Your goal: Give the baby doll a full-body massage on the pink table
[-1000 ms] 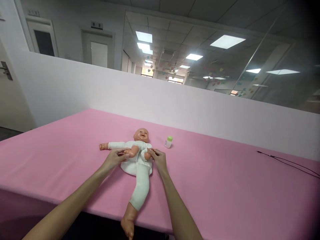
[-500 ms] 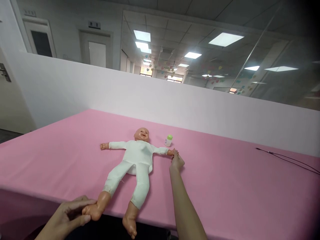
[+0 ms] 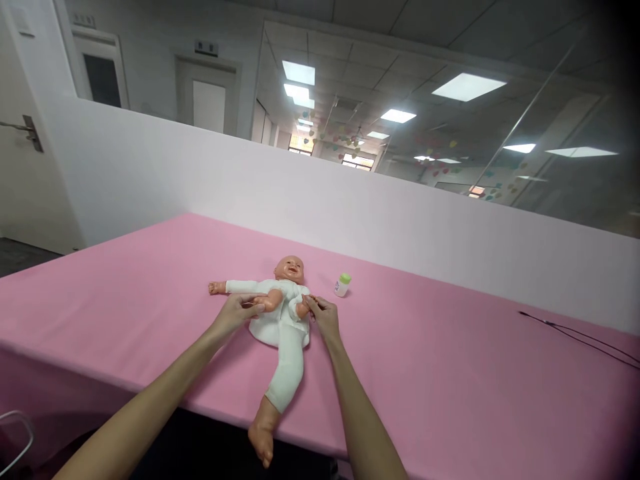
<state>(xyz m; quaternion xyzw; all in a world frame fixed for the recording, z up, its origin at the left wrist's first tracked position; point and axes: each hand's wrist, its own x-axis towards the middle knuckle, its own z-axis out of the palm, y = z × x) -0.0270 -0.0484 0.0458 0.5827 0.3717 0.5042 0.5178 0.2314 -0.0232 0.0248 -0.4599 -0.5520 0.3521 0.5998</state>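
Note:
A baby doll [image 3: 280, 330] in a white cloth suit lies face up on the pink-covered table [image 3: 425, 373]. My left hand [image 3: 235, 315] grips the doll's foot on the left side, whose leg is folded up over the belly. Between the fingers of my right hand [image 3: 324, 316] is the doll's hand on the right side, with that arm bent in over the chest. The doll's other leg is stretched toward the front edge, its foot hanging past it. Its other arm lies out to the left.
A small bottle [image 3: 343, 285] with a green cap stands right of the doll's head. A thin black cable [image 3: 565, 327] lies at the right. A white wall [image 3: 400, 233] rises behind the table, with glass above.
My left hand has lifted the doll's foot up and back, folding the leg over its belly. My right hand has brought the doll's hand inward to its chest. The view has shifted slightly.

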